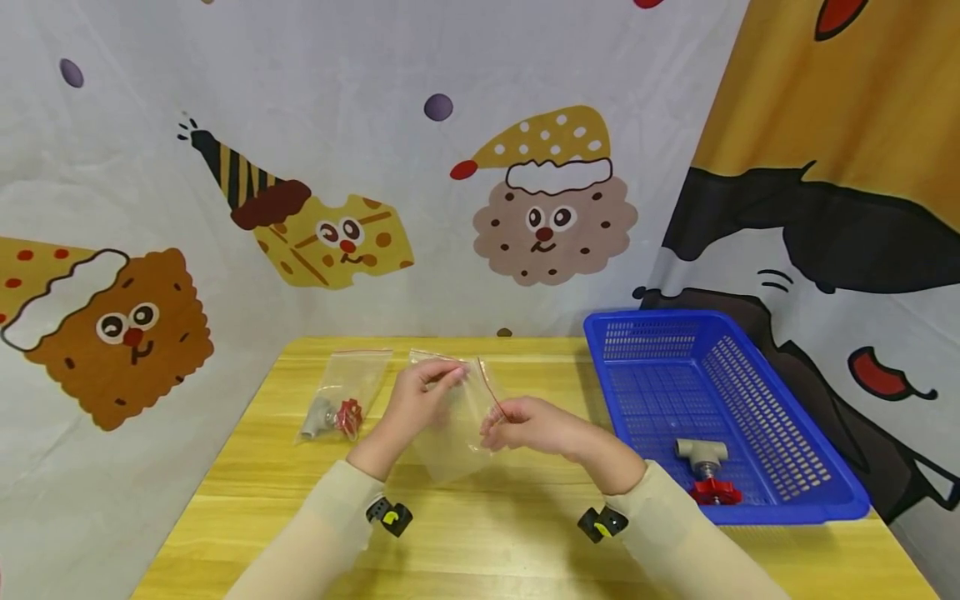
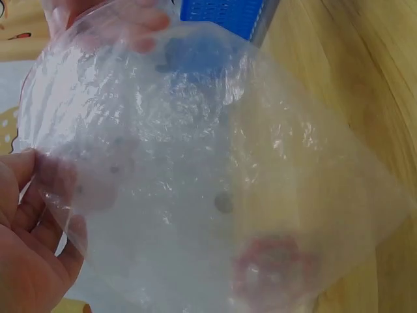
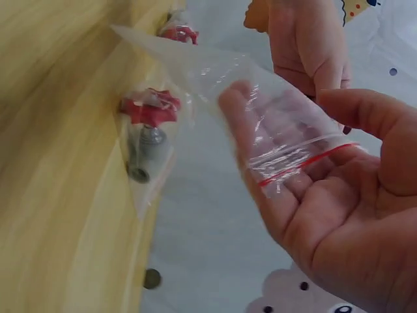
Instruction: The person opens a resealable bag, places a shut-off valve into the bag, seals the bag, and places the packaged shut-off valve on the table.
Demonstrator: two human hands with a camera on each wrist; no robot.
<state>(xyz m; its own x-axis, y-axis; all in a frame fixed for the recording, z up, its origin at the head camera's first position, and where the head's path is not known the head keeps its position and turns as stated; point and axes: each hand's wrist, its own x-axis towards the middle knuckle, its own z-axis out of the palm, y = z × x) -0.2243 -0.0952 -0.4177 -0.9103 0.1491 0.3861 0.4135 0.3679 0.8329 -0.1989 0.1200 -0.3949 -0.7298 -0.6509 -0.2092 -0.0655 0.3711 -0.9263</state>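
A clear zip-lock bag (image 1: 455,446) with a red stripe along its mouth hangs between my two hands above the table. My left hand (image 1: 417,398) pinches its upper edge between thumb and fingers. Across from it, my right hand (image 1: 534,427) holds the other side near the red stripe, its fingers (image 3: 280,127) showing through the plastic. No valve shows inside this bag. A bagged valve with a red handwheel (image 1: 349,418) lies on the left of the table. Another bagged valve (image 3: 151,111) appears in the right wrist view, mostly hidden in the head view.
On the right stands a blue plastic basket (image 1: 780,417) with a loose grey valve (image 1: 705,454) with a red handwheel inside. The wooden table (image 1: 480,550) ends at a cartoon-printed curtain (image 1: 420,300) behind.
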